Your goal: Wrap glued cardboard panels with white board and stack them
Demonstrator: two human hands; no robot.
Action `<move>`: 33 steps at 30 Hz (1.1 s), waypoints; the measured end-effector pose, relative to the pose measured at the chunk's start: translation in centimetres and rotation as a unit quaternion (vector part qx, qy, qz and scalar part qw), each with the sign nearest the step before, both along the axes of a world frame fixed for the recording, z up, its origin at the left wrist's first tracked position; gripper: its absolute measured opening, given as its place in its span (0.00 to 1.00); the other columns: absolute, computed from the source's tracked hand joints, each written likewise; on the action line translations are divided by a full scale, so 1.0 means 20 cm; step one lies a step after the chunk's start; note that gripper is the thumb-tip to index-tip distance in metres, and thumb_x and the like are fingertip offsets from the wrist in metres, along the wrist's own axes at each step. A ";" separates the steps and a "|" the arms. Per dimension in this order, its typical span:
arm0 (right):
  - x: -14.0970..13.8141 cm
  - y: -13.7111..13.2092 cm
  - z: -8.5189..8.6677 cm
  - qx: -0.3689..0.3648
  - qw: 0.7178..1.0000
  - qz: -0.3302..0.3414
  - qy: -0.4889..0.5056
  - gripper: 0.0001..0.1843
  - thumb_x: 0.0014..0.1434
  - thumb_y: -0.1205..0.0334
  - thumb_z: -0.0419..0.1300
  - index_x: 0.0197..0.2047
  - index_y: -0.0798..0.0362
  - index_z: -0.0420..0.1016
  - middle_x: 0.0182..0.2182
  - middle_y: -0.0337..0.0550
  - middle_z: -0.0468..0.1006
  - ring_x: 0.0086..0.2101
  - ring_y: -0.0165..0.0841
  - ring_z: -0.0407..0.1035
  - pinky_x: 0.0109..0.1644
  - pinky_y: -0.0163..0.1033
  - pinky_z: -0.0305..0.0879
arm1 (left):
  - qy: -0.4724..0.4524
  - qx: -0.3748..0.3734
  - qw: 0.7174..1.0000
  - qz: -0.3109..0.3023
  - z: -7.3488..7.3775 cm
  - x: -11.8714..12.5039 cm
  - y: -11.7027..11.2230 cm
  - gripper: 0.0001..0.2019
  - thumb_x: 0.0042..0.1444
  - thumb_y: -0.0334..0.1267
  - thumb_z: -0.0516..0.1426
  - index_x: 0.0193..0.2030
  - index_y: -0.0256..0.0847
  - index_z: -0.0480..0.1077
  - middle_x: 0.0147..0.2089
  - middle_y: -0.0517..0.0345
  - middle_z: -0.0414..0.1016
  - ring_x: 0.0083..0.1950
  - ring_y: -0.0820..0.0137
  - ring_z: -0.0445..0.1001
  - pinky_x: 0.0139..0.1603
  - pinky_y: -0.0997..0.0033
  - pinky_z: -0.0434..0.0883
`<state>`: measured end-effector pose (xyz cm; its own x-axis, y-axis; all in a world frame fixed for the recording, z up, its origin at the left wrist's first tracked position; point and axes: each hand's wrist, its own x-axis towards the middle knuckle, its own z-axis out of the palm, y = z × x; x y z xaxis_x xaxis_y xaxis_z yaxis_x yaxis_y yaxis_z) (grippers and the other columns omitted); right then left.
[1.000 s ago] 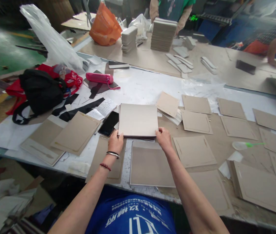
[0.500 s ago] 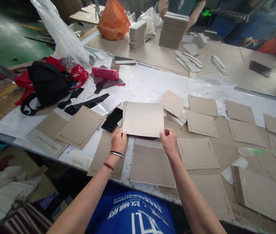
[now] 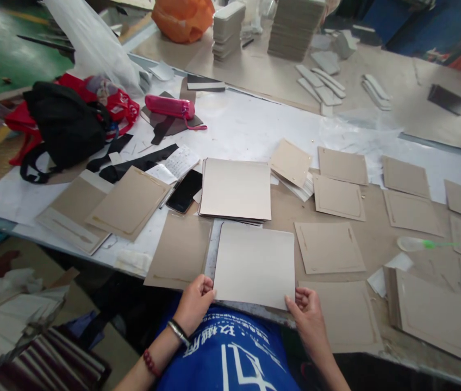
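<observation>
A pale grey-beige board (image 3: 255,266) lies close to my body at the table's front edge, pinched at its two near corners. My left hand (image 3: 195,301) grips the left corner between thumb and fingers, and my right hand (image 3: 307,310) grips the right one. Just beyond it sits a stack of similar boards (image 3: 235,187). A brown board with a glue-like line (image 3: 179,250) is left of the held board. To the right lies another brown board with marks along its edges (image 3: 328,247). Whatever is under the held board is hidden.
A phone (image 3: 185,191), an open notebook (image 3: 177,164) and a pink pouch (image 3: 169,107) lie to the left, near a black bag (image 3: 65,122). Several brown boards and a green-tipped bottle (image 3: 413,244) spread rightward. Tall board stacks (image 3: 296,27) stand at the back.
Both hands have come from the stack toward my body, bringing one pale board down over the brown board in front of me. The stack stays behind. The view has tilted slightly downward.
</observation>
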<state>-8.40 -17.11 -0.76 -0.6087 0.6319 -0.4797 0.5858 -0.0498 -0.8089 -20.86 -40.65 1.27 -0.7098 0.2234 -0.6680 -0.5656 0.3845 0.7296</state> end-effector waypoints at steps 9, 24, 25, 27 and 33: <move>-0.01 0.03 0.01 0.320 0.927 0.187 -0.057 0.16 0.48 0.48 0.54 0.35 0.49 0.65 0.31 0.48 0.72 0.31 0.40 0.68 0.37 0.49 0.65 | 0.112 -0.171 0.976 -0.077 -0.01 0.05 -0.12 0.04 0.47 0.37 0.53 0.25 0.41 0.64 0.20 0.64 0.66 0.25 0.72 0.66 0.30 0.72 0.62; -0.60 -0.55 -0.07 0.308 0.821 0.470 0.100 0.10 0.59 0.62 0.48 0.38 0.54 0.67 0.32 0.47 0.70 0.36 0.36 0.63 0.42 0.42 0.61 | -0.068 0.034 0.864 0.498 -0.18 0.05 -0.43 0.03 0.49 0.31 0.56 0.30 0.33 0.65 0.25 0.57 0.70 0.25 0.77 0.71 0.27 0.79 0.68; -0.60 -0.55 -0.08 0.311 0.819 0.471 0.102 0.09 0.59 0.62 0.48 0.38 0.54 0.67 0.32 0.47 0.70 0.36 0.36 0.63 0.42 0.42 0.61 | -0.070 0.049 0.859 0.505 -0.18 0.04 -0.44 0.03 0.49 0.31 0.57 0.29 0.34 0.65 0.24 0.58 0.70 0.24 0.77 0.71 0.27 0.79 0.68; -0.59 -0.55 -0.09 0.312 0.818 0.472 0.105 0.09 0.59 0.62 0.48 0.38 0.55 0.67 0.32 0.47 0.70 0.36 0.36 0.63 0.41 0.42 0.61 | -0.073 0.089 0.848 0.518 -0.18 0.04 -0.45 0.04 0.46 0.31 0.58 0.28 0.35 0.65 0.23 0.59 0.71 0.25 0.76 0.71 0.28 0.78 0.69; -0.59 -0.54 -0.06 0.312 0.824 0.451 0.139 0.09 0.59 0.62 0.48 0.37 0.55 0.67 0.31 0.45 0.70 0.34 0.34 0.64 0.40 0.41 0.63 | -0.008 0.183 0.836 0.518 -0.05 0.02 -0.47 0.12 0.35 0.35 0.64 0.25 0.35 0.65 0.23 0.61 0.72 0.28 0.74 0.72 0.33 0.74 0.71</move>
